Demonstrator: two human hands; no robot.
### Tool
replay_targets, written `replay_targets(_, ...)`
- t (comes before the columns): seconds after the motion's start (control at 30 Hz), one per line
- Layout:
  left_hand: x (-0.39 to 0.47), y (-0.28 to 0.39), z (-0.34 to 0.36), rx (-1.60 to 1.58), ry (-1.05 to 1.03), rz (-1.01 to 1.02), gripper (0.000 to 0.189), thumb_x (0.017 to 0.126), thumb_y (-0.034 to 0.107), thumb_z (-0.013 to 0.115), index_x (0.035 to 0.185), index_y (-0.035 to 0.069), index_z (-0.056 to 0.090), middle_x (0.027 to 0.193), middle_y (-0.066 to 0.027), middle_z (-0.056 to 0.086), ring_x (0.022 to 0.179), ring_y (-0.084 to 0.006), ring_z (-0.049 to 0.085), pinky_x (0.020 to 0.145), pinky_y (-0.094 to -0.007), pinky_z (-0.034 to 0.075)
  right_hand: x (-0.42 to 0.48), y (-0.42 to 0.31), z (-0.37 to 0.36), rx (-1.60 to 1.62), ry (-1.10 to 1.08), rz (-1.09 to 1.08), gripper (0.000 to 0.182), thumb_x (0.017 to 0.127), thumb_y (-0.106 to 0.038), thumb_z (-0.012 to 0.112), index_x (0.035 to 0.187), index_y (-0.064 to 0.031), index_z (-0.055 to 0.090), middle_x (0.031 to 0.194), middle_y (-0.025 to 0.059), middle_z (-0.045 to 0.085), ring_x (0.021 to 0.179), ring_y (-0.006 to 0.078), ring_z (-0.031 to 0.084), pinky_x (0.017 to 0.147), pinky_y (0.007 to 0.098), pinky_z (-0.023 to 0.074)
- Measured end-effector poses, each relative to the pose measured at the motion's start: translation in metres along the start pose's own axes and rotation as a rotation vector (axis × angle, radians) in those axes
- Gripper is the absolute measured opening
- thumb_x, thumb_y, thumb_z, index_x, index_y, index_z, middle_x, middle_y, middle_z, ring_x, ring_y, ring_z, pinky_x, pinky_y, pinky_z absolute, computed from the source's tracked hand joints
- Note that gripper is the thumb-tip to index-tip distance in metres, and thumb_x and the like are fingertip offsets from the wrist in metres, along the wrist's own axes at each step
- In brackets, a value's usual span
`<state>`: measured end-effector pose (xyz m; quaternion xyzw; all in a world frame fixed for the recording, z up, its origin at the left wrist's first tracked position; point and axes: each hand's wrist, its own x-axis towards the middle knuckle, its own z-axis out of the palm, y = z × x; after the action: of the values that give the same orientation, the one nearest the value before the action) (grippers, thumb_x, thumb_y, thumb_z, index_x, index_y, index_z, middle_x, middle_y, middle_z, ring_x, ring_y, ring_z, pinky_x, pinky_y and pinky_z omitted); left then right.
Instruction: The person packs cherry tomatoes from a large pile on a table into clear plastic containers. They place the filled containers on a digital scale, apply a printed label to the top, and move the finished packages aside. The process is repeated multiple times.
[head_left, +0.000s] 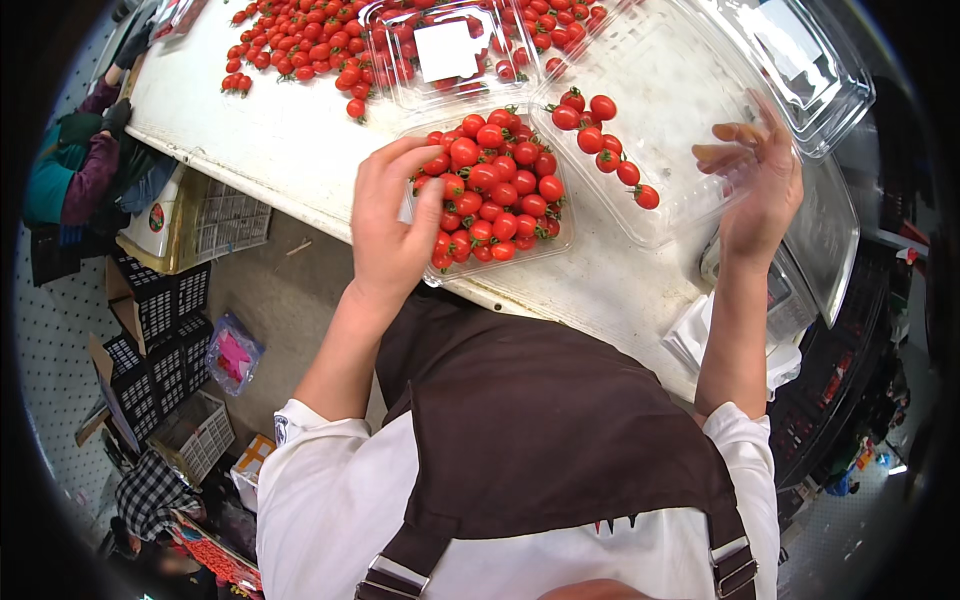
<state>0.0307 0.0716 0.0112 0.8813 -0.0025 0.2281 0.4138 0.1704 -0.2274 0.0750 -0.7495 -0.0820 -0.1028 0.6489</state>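
My left hand (397, 214) rests with bent fingers against the left side of a clear plastic clamshell punnet (561, 244) heaped with cherry tomatoes (495, 187). Beyond the punnet is its lid (390, 82), which has a white label (446, 51). My right hand (750, 165) is slightly blurred, with its fingers apart, over the right part of a second clear container (652, 97). Several cherry tomatoes with green stems (607, 160) lie in a line in that container. Whether the right fingers touch the plastic, I cannot tell.
Loose cherry tomatoes (300, 37) are spread over the far side of the white table (300, 157). Another clear container (817, 75) stands at the far right, above a scale (784, 292) and white papers (690, 330). A gloved co-worker (90, 165) is at the left. Black crates (157, 292) stand on the floor.
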Motion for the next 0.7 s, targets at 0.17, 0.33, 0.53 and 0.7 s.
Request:
replay_targets(0.17, 0.010, 0.017, 0.018, 0.276, -0.211, 0.173, 0.043, 0.082, 0.011, 0.073, 0.124, 0.007, 0.064, 0.132, -0.0157, 0.056, 0.123, -0.0351, 0.053, 0.103, -0.0425, 0.043, -0.003, -0.005, -0.002, -0.021, 0.018, 0.021, 0.050, 0.106, -0.038, 0.042, 0.130, 0.0024, 0.060, 0.091, 0.0172, 0.067, 0.071, 0.0244, 0.071, 0.063, 0.0313, 0.0533)
replay_targets(0.33, 0.006, -0.007, 0.013, 0.238, -0.167, 0.119, 0.021, 0.080, 0.007, 0.073, 0.101, 0.006, 0.071, 0.126, -0.0125, 0.061, 0.118, -0.0329, 0.055, 0.098, -0.0428, 0.045, -0.007, -0.004, -0.010, -0.056, 0.017, 0.014, 0.049, 0.106, -0.037, 0.042, 0.130, 0.0027, 0.060, 0.091, 0.0164, 0.067, 0.071, 0.0239, 0.071, 0.063, 0.0307, 0.0531)
replay_targets(0.53, -0.001, -0.014, 0.010, 0.218, -0.119, 0.062, 0.019, 0.084, 0.005, 0.069, 0.103, 0.008, 0.069, 0.127, -0.0119, 0.061, 0.115, -0.0329, 0.057, 0.099, -0.0428, 0.043, -0.020, -0.020, 0.005, -0.081, -0.021, -0.100, 0.048, 0.106, -0.036, 0.044, 0.128, 0.0043, 0.060, 0.094, 0.0159, 0.069, 0.073, 0.0227, 0.071, 0.065, 0.0301, 0.0537)
replay_targets(0.7, -0.002, -0.013, 0.012, 0.031, -0.069, -0.044, 0.027, 0.091, 0.000, 0.061, 0.118, 0.002, 0.061, 0.131, -0.0175, 0.058, 0.122, -0.0320, 0.056, 0.104, -0.0399, 0.043, -0.020, -0.020, 0.022, -0.108, -0.064, -0.198, 0.044, 0.106, -0.031, 0.050, 0.127, 0.0063, 0.061, 0.093, 0.0132, 0.069, 0.073, 0.0183, 0.070, 0.064, 0.0287, 0.0540)
